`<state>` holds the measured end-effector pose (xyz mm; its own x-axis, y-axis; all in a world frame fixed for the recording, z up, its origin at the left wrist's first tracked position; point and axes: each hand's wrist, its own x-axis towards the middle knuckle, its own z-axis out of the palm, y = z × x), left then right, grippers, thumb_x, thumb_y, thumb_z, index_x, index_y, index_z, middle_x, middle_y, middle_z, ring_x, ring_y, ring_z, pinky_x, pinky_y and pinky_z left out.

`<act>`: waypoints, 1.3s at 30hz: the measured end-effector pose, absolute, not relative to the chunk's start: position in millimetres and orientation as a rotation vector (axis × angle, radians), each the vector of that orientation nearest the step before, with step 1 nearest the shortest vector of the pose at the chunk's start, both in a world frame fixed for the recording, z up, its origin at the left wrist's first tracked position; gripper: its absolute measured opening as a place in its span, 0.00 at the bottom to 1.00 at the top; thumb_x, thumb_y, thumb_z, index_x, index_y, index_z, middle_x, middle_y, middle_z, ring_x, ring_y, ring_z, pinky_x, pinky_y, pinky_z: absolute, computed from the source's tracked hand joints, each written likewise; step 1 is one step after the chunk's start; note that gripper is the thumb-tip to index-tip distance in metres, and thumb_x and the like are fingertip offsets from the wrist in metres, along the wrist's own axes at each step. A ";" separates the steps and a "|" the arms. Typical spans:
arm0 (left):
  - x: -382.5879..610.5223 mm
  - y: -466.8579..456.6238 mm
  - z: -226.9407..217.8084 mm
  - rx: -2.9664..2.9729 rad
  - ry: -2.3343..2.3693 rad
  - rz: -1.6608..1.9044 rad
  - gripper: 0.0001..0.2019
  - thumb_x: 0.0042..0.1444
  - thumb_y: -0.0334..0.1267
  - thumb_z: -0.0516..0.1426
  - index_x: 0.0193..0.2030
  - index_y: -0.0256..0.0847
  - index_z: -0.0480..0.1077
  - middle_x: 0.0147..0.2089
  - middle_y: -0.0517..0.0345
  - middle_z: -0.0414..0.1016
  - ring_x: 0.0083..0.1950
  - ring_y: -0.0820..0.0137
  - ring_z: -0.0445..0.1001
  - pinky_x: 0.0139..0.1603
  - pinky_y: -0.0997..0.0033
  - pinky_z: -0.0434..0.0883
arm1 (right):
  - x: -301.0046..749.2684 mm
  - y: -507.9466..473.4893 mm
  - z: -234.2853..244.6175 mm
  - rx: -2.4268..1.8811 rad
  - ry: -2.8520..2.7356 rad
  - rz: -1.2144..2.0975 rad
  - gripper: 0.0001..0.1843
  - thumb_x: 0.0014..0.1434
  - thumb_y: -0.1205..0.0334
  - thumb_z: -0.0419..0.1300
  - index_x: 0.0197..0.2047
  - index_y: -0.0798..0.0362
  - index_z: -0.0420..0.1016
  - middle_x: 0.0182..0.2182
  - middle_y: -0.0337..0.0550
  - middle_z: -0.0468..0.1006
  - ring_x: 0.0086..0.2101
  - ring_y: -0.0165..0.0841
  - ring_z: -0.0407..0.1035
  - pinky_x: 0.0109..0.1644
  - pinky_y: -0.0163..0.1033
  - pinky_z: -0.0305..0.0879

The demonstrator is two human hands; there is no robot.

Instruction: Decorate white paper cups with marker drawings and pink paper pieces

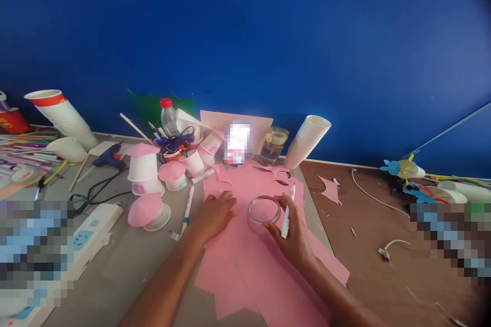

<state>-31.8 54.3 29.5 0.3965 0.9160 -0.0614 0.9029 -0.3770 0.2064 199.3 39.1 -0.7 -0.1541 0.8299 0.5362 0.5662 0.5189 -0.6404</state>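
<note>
My left hand (218, 214) lies on the pink paper (245, 265), fingers forward and slightly bent, holding nothing. Between the thumb and forefinger of my right hand (293, 237) is the edge of a roll of tape (250, 219), resting flat on the paper; pink shows through its middle. A white marker (286, 220) is tucked upright in the same hand, against the fingers. Several sheets with jagged cut edges seem to overlap under both hands. Left of my left hand lies a white and teal pen-like tool (187, 209).
Paper cups with pink cone tops (146, 209) stand left. Behind are a lit phone (237, 143), a glass jar (273, 145) and a leaning cup stack (307, 140). A glue gun (110, 157) and power strip (84, 237) lie left; a white cable (378, 191) lies right.
</note>
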 end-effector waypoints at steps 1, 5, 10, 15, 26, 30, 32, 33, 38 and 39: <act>-31.8 54.4 29.3 2.438 1.617 0.089 0.12 0.60 0.34 0.48 0.49 0.45 0.65 0.58 0.54 0.66 0.48 0.63 0.72 0.48 0.61 0.65 | 199.2 36.5 -2.8 -1.156 -1.845 0.351 0.34 0.58 0.55 0.59 0.63 0.51 0.49 0.52 0.54 0.69 0.53 0.44 0.65 0.55 0.55 0.64; -31.9 54.5 28.2 2.423 1.619 0.096 0.11 0.60 0.35 0.47 0.48 0.45 0.65 0.57 0.54 0.66 0.45 0.64 0.73 0.47 0.60 0.65 | 196.6 27.9 -12.7 -1.191 -1.840 0.329 0.32 0.58 0.54 0.58 0.61 0.52 0.51 0.50 0.53 0.69 0.51 0.44 0.66 0.53 0.54 0.67; -32.1 54.6 26.8 2.431 1.618 0.115 0.11 0.60 0.34 0.48 0.48 0.45 0.64 0.57 0.55 0.66 0.47 0.64 0.73 0.48 0.61 0.65 | 196.3 19.4 -18.5 -1.253 -1.921 0.252 0.32 0.58 0.56 0.57 0.62 0.53 0.50 0.51 0.56 0.68 0.51 0.46 0.66 0.50 0.53 0.69; -32.9 54.4 24.5 2.453 1.628 0.166 0.12 0.61 0.35 0.48 0.50 0.45 0.64 0.58 0.54 0.65 0.44 0.65 0.73 0.46 0.61 0.66 | 198.0 13.6 -20.3 -1.304 -2.023 0.219 0.35 0.57 0.57 0.57 0.65 0.52 0.47 0.52 0.57 0.67 0.51 0.48 0.65 0.48 0.54 0.70; -34.5 54.0 21.4 2.469 1.596 0.203 0.11 0.61 0.35 0.49 0.50 0.45 0.64 0.58 0.54 0.65 0.46 0.64 0.73 0.46 0.62 0.66 | 197.0 17.8 -13.4 -1.307 -2.123 0.201 0.38 0.55 0.54 0.59 0.64 0.53 0.49 0.54 0.57 0.67 0.53 0.53 0.61 0.50 0.61 0.65; -34.2 54.2 22.6 2.478 1.611 0.174 0.11 0.61 0.37 0.50 0.50 0.45 0.64 0.58 0.54 0.64 0.43 0.65 0.73 0.45 0.62 0.66 | 193.5 20.8 -14.9 -1.282 -2.168 0.208 0.39 0.54 0.55 0.61 0.64 0.54 0.50 0.55 0.57 0.66 0.55 0.53 0.59 0.52 0.62 0.64; -33.8 53.7 23.7 2.485 1.609 0.168 0.11 0.61 0.37 0.50 0.51 0.44 0.64 0.58 0.53 0.65 0.44 0.65 0.73 0.45 0.62 0.66 | 190.8 22.5 -15.6 -1.264 -2.182 0.204 0.37 0.54 0.57 0.60 0.64 0.55 0.51 0.54 0.58 0.68 0.54 0.52 0.60 0.52 0.61 0.64; -33.6 53.4 24.1 2.486 1.606 0.168 0.11 0.62 0.37 0.49 0.51 0.44 0.64 0.57 0.53 0.65 0.44 0.65 0.73 0.45 0.62 0.66 | 189.5 23.2 -15.9 -1.256 -2.184 0.201 0.36 0.55 0.57 0.60 0.63 0.55 0.51 0.53 0.58 0.68 0.53 0.52 0.61 0.51 0.60 0.65; -33.2 52.8 24.2 2.474 1.603 0.176 0.10 0.62 0.37 0.49 0.49 0.44 0.64 0.57 0.54 0.65 0.43 0.65 0.73 0.45 0.62 0.66 | 186.4 25.0 -16.0 -1.266 -2.158 0.219 0.34 0.56 0.57 0.58 0.63 0.54 0.53 0.51 0.57 0.70 0.50 0.50 0.64 0.49 0.58 0.67; -33.3 53.0 24.0 2.469 1.604 0.177 0.10 0.62 0.37 0.49 0.49 0.44 0.64 0.57 0.53 0.65 0.43 0.65 0.73 0.45 0.62 0.66 | 186.2 25.0 -15.9 -1.276 -2.156 0.228 0.34 0.56 0.57 0.58 0.62 0.54 0.53 0.50 0.57 0.70 0.50 0.50 0.64 0.48 0.58 0.67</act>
